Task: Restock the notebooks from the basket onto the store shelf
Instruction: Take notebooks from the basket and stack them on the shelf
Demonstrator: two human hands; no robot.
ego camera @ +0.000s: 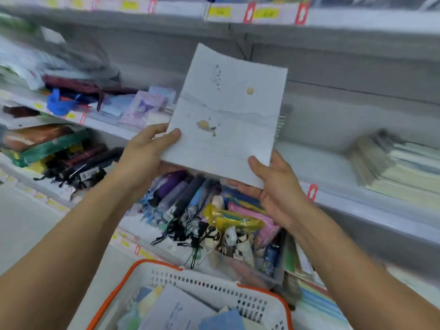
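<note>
You've got a pale notebook [226, 115] up in both hands, in front of the store shelf [357, 163], above the umbrellas [181, 198]. Left hand [145, 156] grips its lower-left corner, thumb on the cover; right hand [278, 186] grips the lower-right corner, thumb on top, fingers under. White basket [214, 289] w/ orange rim sits below, more notebooks [176, 310] inside. Stacked books [392, 163] lie on the shelf at right, well apart from the one you hold.

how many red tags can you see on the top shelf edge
4: one at far left, one left of centre, and two at upper right. More may lie outside the frame.
</note>
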